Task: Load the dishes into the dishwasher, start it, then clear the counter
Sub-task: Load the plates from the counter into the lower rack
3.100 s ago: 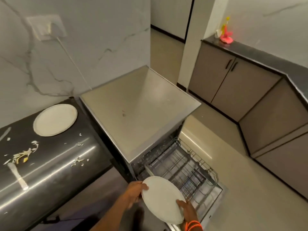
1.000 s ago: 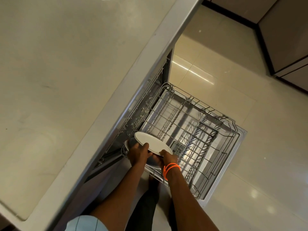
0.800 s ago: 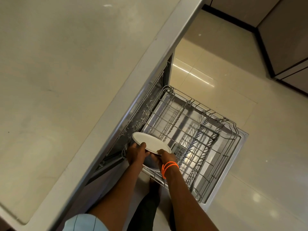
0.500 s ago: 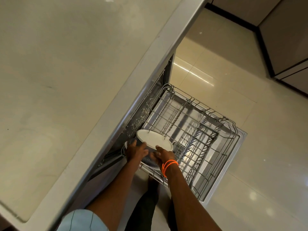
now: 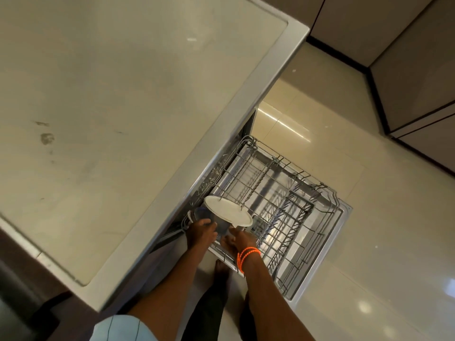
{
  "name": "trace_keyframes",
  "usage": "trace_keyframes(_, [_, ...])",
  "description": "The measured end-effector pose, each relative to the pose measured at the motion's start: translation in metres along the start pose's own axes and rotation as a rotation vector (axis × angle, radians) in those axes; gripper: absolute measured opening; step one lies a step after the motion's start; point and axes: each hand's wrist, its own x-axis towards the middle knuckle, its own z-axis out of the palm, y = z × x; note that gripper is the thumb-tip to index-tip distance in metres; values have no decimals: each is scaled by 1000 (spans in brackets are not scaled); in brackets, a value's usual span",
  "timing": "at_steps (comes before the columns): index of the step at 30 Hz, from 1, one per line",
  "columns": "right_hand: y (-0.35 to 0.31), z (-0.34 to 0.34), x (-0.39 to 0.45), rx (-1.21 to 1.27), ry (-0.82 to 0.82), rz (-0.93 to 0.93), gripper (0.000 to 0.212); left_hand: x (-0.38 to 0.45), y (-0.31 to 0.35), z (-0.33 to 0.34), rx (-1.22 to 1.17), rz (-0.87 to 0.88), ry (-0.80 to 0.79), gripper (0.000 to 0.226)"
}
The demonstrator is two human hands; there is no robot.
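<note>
A pale tiled floor (image 5: 357, 148) and the flat beige top of the dishwasher (image 5: 123, 107) fill most of the downward view, with grey-brown cabinets (image 5: 406, 57) along the upper right edge. The white plate (image 5: 227, 214) stands tilted among the tines at the near left corner of the lower rack (image 5: 295, 217), which is pulled out over the open door. Just under the plate's near edge sits a dark rounded dish (image 5: 200, 215), partly hidden, so its shape is unclear. The left hand (image 5: 200, 233) reaches down to this dark dish, its grip curled over the rim. The right hand (image 5: 237, 239), wearing orange bands (image 5: 247, 254) at the wrist, has its fingertips touching the plate's lower edge; whether its grip actually closes on the plate cannot be told. A light blue sleeve (image 5: 123, 328) shows at the bottom edge.
</note>
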Motion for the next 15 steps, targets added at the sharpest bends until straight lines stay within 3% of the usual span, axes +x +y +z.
trace_keyframes(5, [5, 2, -49, -53, 15, -30, 11, -7, -26, -22, 206, 79, -9, 9])
trace_keyframes(7, [10, 2, -74, -98, -8, -59, 4, -37, -17, -32, 188, 65, -25, 14])
trace_keyframes(15, [41, -6, -173, -287, -150, -111, 11, -149, -12, -78, 23, 117, 49, 19])
